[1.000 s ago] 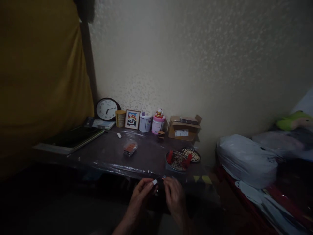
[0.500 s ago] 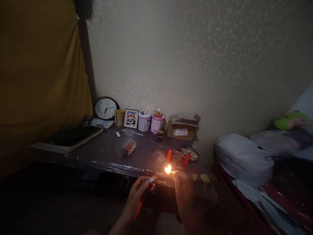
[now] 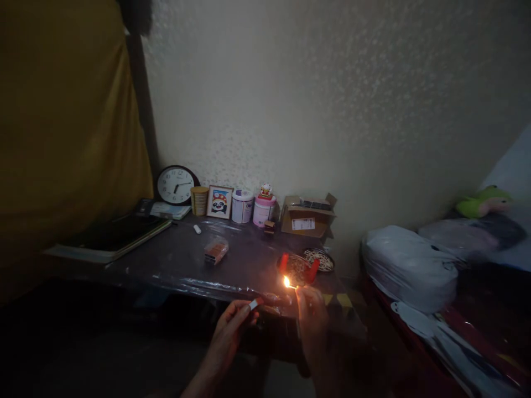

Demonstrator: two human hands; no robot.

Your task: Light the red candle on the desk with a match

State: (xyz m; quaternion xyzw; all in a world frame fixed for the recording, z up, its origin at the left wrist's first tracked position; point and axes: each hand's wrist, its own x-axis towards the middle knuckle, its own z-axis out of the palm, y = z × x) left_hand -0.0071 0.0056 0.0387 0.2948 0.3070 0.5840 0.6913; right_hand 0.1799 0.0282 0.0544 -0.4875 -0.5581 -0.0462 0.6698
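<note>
My left hand [image 3: 233, 325] is closed around a small matchbox [image 3: 255, 303], whose white and reddish end sticks out past the thumb. Between the fingertips of my right hand [image 3: 311, 312] is a burning match [image 3: 291, 286], its flame pointing left. Just behind the flame, two red candles stand at a plate [image 3: 297, 267] of small brownish pieces: a left candle [image 3: 284, 262] and a right candle [image 3: 313, 270], which leans. A dark bowl [image 3: 331, 264] of pale sticks that look like matches sits beside the plate. Farther left lies a plastic-wrapped pack of matchboxes [image 3: 216, 250].
Along the wall stand a round clock [image 3: 176, 184], a yellow cup [image 3: 199, 201], a framed panda picture [image 3: 219, 202], two lidded tins [image 3: 242, 207] and an open cardboard box [image 3: 304, 221]. A book [image 3: 120, 237] lies on the table's left; a white bag [image 3: 409, 265] rests at right.
The match flame has become smaller and dimmer, and the smoke near it has thinned. Both hands keep their hold. The whole view has shifted slightly.
</note>
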